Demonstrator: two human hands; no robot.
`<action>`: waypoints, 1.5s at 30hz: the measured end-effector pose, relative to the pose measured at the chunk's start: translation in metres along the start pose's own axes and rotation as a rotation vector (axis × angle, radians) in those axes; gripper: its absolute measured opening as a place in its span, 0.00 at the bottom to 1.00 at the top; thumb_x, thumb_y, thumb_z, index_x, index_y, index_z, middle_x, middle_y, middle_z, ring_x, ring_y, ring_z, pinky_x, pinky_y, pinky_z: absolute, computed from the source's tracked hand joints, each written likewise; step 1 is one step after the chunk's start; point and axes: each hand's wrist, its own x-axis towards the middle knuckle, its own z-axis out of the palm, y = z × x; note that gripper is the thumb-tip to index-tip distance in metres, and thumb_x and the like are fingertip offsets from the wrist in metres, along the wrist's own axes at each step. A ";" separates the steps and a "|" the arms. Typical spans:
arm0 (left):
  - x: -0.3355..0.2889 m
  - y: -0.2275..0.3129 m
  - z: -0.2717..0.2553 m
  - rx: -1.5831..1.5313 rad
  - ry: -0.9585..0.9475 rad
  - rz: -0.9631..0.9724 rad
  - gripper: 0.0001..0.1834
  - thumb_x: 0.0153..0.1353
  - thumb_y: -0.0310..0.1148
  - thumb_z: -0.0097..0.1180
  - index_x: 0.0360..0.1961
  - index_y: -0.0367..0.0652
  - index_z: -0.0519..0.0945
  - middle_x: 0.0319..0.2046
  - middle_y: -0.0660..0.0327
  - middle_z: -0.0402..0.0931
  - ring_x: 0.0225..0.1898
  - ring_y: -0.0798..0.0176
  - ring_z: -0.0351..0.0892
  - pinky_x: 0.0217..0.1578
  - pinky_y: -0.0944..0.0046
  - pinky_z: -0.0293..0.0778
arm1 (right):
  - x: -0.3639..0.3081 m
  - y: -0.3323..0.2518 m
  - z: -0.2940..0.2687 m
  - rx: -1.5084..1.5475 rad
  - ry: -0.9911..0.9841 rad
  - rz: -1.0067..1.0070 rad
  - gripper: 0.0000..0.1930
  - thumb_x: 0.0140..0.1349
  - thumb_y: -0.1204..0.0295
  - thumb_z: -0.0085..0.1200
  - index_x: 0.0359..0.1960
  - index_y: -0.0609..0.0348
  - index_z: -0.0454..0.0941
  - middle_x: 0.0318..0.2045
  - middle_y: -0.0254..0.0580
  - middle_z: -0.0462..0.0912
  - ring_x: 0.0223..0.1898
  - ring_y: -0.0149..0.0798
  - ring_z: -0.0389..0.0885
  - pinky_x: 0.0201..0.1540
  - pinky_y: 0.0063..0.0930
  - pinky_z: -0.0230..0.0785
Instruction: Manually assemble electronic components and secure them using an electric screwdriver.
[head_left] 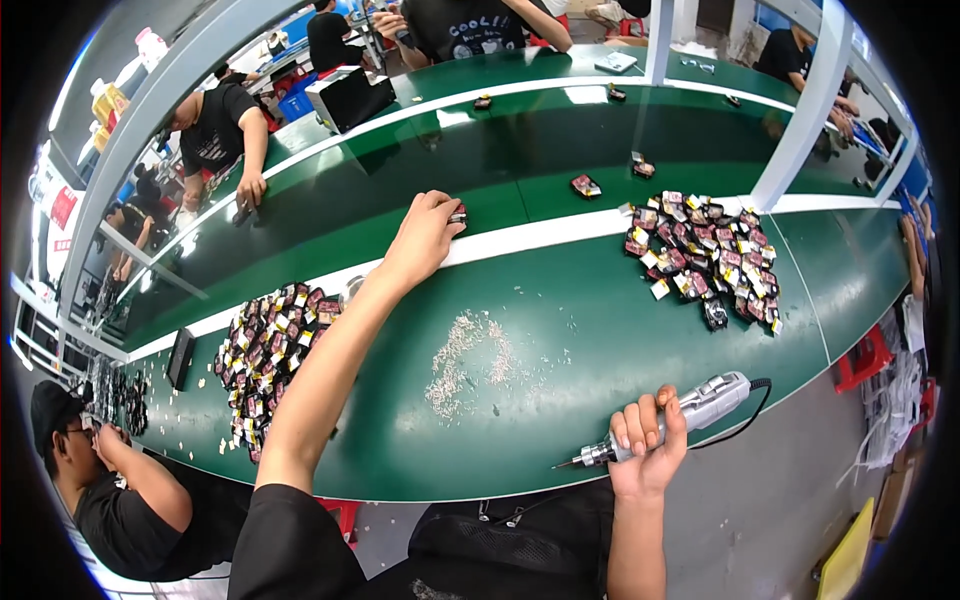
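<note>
My left hand [425, 235] reaches over the white rail onto the green conveyor belt [520, 150]. Its fingers are closed around a small red-and-black module [458, 214], which they partly hide. Near the front edge of the green bench [400, 465], my right hand [646, 440] grips a silver electric screwdriver [715, 402]. The screwdriver's bit points left and its black cord trails from the back end. Between my hands lies a loose scatter of tiny silvery screws [462, 365]. Similar modules with white and yellow tabs form one heap [703, 250] at the right.
Another module heap [275, 345] lies left, beside my forearm. A few single modules [586, 186] sit on the belt. Grey frame posts [805, 110] rise along the line. Co-workers sit at left [110, 490] and across the belt [222, 140]. A red stool [865, 360] stands right.
</note>
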 end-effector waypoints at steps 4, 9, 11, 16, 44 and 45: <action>-0.061 0.100 -0.009 -0.242 -0.116 0.254 0.23 0.52 0.17 0.58 0.51 0.36 0.74 0.48 0.52 0.70 0.47 0.51 0.71 0.47 0.59 0.71 | -0.006 -0.002 -0.004 0.002 0.004 0.025 0.06 0.67 0.68 0.44 0.34 0.55 0.66 0.13 0.27 0.58 0.13 0.25 0.57 0.22 0.23 0.57; -0.129 0.166 -0.006 -0.275 -0.253 0.430 0.27 0.42 0.16 0.58 0.49 0.33 0.75 0.50 0.50 0.70 0.45 0.49 0.72 0.44 0.56 0.73 | -0.018 0.001 0.000 -0.023 -0.018 0.079 0.06 0.67 0.68 0.43 0.36 0.56 0.67 0.13 0.27 0.60 0.13 0.25 0.59 0.23 0.24 0.58; -0.141 0.171 0.003 -0.183 -0.256 0.473 0.27 0.41 0.16 0.57 0.49 0.31 0.75 0.52 0.49 0.70 0.46 0.47 0.72 0.45 0.55 0.73 | -0.027 0.003 -0.004 -0.031 -0.023 0.087 0.06 0.67 0.68 0.42 0.36 0.56 0.67 0.13 0.27 0.60 0.12 0.26 0.59 0.22 0.24 0.59; -0.134 0.173 0.006 -0.380 -0.361 0.407 0.25 0.42 0.17 0.58 0.46 0.31 0.76 0.51 0.51 0.71 0.45 0.49 0.73 0.43 0.56 0.74 | -0.040 0.006 -0.007 -0.048 -0.053 0.083 0.06 0.68 0.69 0.40 0.36 0.56 0.68 0.13 0.28 0.61 0.12 0.26 0.60 0.21 0.24 0.60; -0.151 0.187 0.026 -0.076 -0.076 0.701 0.23 0.31 0.24 0.54 0.34 0.22 0.78 0.40 0.43 0.76 0.33 0.52 0.78 0.26 0.63 0.77 | -0.066 0.033 -0.004 -0.142 0.160 0.165 0.05 0.65 0.73 0.44 0.37 0.61 0.65 0.13 0.33 0.63 0.11 0.29 0.61 0.16 0.24 0.59; -0.151 0.187 0.025 -0.112 -0.114 0.675 0.23 0.32 0.23 0.55 0.35 0.22 0.77 0.41 0.43 0.76 0.34 0.52 0.78 0.27 0.63 0.77 | -0.065 0.031 -0.004 -0.144 0.161 0.168 0.05 0.65 0.73 0.44 0.37 0.61 0.65 0.13 0.33 0.63 0.11 0.29 0.61 0.16 0.24 0.59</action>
